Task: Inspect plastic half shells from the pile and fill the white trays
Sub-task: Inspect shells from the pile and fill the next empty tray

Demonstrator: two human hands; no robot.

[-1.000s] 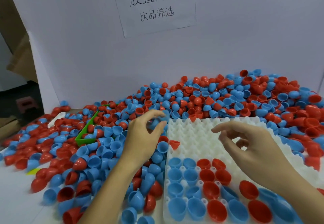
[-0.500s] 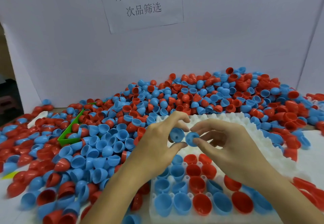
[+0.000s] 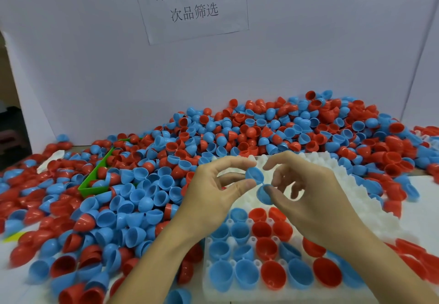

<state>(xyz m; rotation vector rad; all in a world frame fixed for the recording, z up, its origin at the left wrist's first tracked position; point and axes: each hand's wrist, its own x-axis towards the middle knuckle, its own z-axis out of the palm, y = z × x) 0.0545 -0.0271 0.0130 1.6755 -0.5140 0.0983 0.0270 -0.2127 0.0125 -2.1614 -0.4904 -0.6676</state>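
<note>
A paper sign [image 3: 192, 1] reading "放置外壳 次品筛选" is fixed to the backboard. Red and blue shells are seated in the white tray [image 3: 370, 211]. One blue shell [image 3: 254, 175] is pinched by the left hand [image 3: 213, 194], another [image 3: 263, 195] by the right hand [image 3: 308, 196].

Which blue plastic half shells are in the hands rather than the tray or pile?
Two: the upper blue half shell pinched by the left hand, and the lower blue half shell at the right hand thumb.

Two blue half shells [image 3: 254, 175] [image 3: 264, 194] pinched above a part-filled white tray [image 3: 370, 211], red-and-blue pile [image 3: 237, 137] behind.
</note>
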